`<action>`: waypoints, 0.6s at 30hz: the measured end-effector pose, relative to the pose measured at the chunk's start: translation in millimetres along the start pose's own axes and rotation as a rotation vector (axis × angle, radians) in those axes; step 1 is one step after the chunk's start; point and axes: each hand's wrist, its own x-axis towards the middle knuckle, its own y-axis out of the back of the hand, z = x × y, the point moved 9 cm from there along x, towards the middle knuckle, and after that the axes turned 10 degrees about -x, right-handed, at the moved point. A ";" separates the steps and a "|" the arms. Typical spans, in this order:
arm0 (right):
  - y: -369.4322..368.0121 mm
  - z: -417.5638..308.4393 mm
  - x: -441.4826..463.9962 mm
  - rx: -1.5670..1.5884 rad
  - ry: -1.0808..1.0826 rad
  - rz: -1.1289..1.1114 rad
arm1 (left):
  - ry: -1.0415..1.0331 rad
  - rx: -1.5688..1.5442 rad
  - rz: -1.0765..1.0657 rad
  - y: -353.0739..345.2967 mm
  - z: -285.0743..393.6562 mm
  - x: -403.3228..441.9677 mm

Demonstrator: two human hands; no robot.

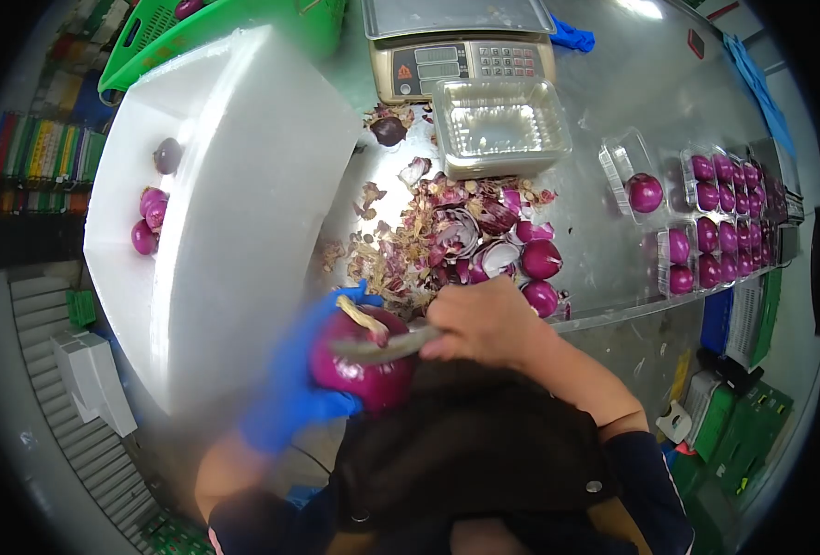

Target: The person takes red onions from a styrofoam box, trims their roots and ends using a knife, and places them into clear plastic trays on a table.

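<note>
My left hand [291, 375], in a blue glove, is wrapped round a large red onion [373, 384] in front of my apron. A dry, pale stalk [359, 317] sticks up from the onion's top. In my bare right hand [486, 319] is a knife [396, 347], its blurred blade lying across the onion near the base of the stalk. Just beyond my hands, a heap of onion skins [419, 236] covers part of the metal table. Two peeled red onions, one of them the nearer onion [540, 298], sit at the heap's right side.
A white foam box [243, 213] with several onions stands on the left, a green crate [234, 37] behind it. Stacked clear plastic trays [502, 166] stand before a scale [465, 67]. Packed onion trays [724, 250] line the right, near a tray holding one onion [646, 192].
</note>
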 end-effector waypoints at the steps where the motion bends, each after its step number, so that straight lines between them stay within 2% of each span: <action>1: -10.5 13.9 -12.8 0.034 -0.068 0.007 | -0.010 0.003 0.024 3.8 -1.6 -1.4; 3: -30.2 43.0 -37.3 0.096 -0.190 0.020 | -0.042 0.007 0.079 11.5 -3.6 -2.4; 6: -17.8 25.1 -32.3 0.266 -0.151 0.125 | 0.018 -0.069 0.197 15.6 -14.6 -9.4; 9: -23.5 33.4 -28.9 0.328 -0.224 0.099 | -0.070 0.017 0.231 22.9 -18.6 -13.1; 10: -23.6 36.3 -26.3 0.328 -0.263 0.095 | -0.104 0.138 0.226 19.2 -14.6 -14.8; 13: -21.6 25.7 -15.3 0.654 -0.418 0.008 | -0.192 0.450 0.207 0.3 -3.7 -17.4; 16: -14.7 9.9 0.2 0.791 -0.342 0.070 | -0.261 0.682 0.220 -14.3 6.0 -20.1; 17: -13.4 5.4 3.7 0.781 -0.343 -0.023 | -0.282 0.763 0.235 -17.9 9.6 -21.4; 18: -11.7 3.6 5.5 0.749 -0.295 -0.005 | -0.301 0.844 0.252 -20.3 12.3 -22.7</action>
